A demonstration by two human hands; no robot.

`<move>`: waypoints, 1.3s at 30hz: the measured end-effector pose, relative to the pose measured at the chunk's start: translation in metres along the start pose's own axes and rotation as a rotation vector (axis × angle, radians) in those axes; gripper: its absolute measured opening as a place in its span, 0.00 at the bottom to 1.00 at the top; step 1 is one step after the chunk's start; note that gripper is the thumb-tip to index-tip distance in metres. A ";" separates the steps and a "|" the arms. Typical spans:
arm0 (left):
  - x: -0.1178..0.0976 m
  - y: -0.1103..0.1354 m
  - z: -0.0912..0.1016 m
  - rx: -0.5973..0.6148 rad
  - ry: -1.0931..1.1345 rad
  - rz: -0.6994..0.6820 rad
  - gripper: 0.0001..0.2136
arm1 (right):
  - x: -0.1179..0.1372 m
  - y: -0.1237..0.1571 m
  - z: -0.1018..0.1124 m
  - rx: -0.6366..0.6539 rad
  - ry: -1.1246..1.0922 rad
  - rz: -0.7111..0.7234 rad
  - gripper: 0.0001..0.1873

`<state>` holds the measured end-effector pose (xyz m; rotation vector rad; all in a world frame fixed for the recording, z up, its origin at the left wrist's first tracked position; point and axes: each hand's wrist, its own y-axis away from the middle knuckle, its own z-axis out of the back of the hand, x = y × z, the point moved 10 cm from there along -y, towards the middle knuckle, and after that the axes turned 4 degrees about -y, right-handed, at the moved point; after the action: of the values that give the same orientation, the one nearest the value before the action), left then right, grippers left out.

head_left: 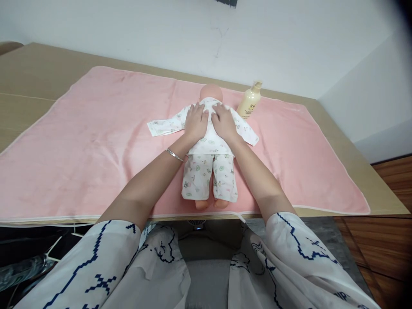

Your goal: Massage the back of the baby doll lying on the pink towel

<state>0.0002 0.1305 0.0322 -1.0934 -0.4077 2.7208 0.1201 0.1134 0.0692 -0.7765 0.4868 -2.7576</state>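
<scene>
A baby doll (210, 143) lies face down on a pink blanket (106, 128), its head away from me and its feet near the table's front edge. It wears a white printed top and matching trousers (198, 178). On the left side of its upper back rests my left hand (195, 121), open and palm down. My right hand (223, 121) lies flat on the right side, also open, with a narrow strip of cloth showing between the two. Both sleeves of the top stretch outward. Beside the doll's right-hand sleeve is a cream pump bottle (249, 101).
The blanket covers much of a light wooden table (28, 68), which stands against a white wall (161, 38). A white cord end (240, 217) hangs over the front edge. Below left is a clear plastic item (24, 270); brown wood panelling (380, 244) is at lower right.
</scene>
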 end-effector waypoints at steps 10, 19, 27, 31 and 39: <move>-0.005 -0.001 -0.002 0.020 0.032 0.006 0.30 | -0.013 -0.009 -0.017 0.038 -0.131 0.016 0.28; -0.050 0.004 0.002 0.117 0.175 -0.016 0.33 | -0.074 -0.038 0.073 -0.252 -0.159 -0.020 0.31; -0.098 -0.041 -0.030 0.300 0.844 0.073 0.28 | -0.097 -0.044 0.111 -0.223 0.010 0.014 0.36; -0.123 -0.056 -0.054 0.483 1.110 0.144 0.35 | -0.100 -0.045 0.105 -0.190 0.041 0.012 0.38; -0.138 -0.083 -0.077 0.485 1.665 0.363 0.45 | -0.108 -0.048 0.087 -0.131 0.182 -0.024 0.36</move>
<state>0.1576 0.1868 0.0952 -2.6809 0.6888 1.0547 0.2503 0.1689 0.1075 -0.5637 0.7043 -2.8562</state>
